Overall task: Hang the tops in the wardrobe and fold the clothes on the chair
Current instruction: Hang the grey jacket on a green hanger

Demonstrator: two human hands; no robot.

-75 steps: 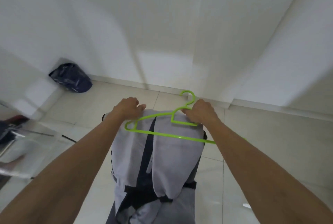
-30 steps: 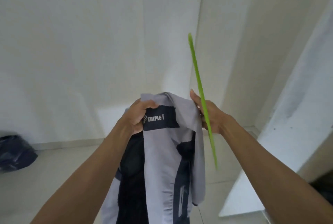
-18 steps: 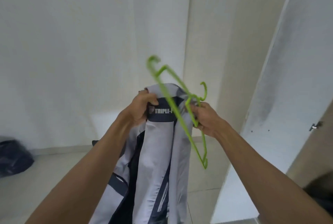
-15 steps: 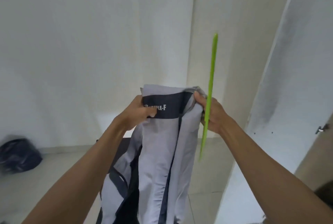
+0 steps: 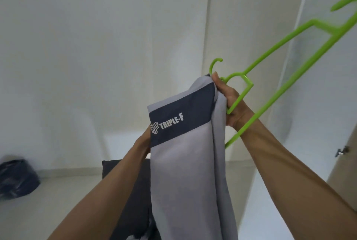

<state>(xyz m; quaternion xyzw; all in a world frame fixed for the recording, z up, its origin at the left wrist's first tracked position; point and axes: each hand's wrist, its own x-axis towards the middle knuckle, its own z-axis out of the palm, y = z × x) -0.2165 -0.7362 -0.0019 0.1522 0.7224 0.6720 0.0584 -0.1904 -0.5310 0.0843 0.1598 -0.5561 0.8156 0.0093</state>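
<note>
Grey-and-navy smooth fabric top [image 5: 185, 162], thin green plastic hanger [image 5: 274, 66]

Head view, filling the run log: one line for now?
right hand: holds hanger, top | left hand: holds top | not hung

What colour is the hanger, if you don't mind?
Bright green; the hanger shows best in the head view.

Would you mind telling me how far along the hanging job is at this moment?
Nothing looks hung yet. In hand: the right hand grips the green hanger and a corner of the grey top; the left hand holds its other side. Left: slipping the hanger in and hanging it.
</note>
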